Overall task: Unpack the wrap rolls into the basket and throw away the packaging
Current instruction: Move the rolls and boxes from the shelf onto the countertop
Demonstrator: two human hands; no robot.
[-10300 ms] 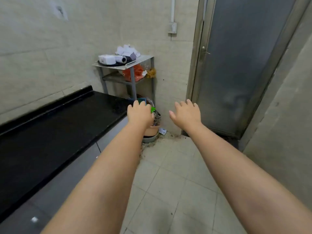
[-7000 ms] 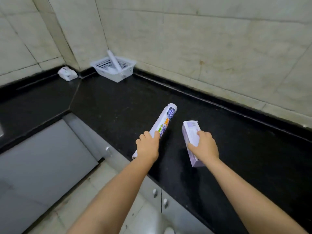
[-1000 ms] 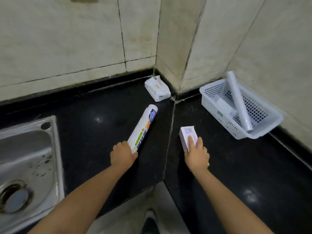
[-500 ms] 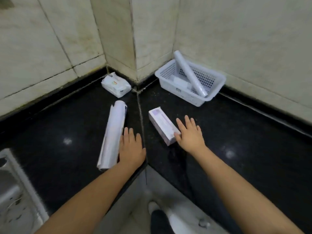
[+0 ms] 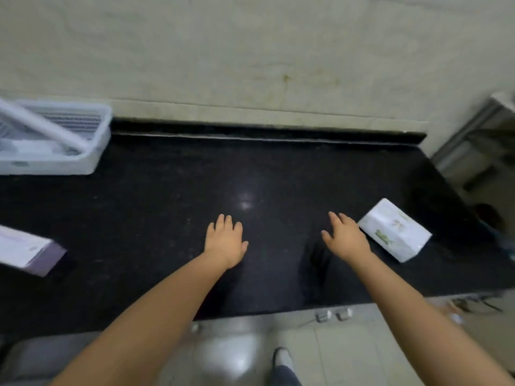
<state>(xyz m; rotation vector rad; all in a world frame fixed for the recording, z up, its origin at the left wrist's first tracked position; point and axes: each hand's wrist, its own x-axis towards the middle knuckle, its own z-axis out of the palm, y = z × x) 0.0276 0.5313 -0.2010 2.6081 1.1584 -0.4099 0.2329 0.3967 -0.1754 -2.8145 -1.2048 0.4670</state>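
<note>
**Lighting and image quality**

Dim, flat indoor light. One soft glare spot on the black countertop (image 5: 245,203), centre, a second on the floor tile (image 5: 231,358) at 6 o'clock. Whole frame motion-blurred; basket (image 5: 92,160) at 9 o'clock smeared. Wide-angle bending at the edges.

Black counter (image 5: 172,207): basket (image 5: 94,160), two boxes (image 5: 394,229).

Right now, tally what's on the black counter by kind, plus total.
Baskets: 1, white basket at far left.
Bare rolls: 1, white roll leaning in the basket.
Boxes: 1, purple-and-white box at left edge.
Wrapped packs: 1, white pack beside the right hand.
Total: 4.
</note>
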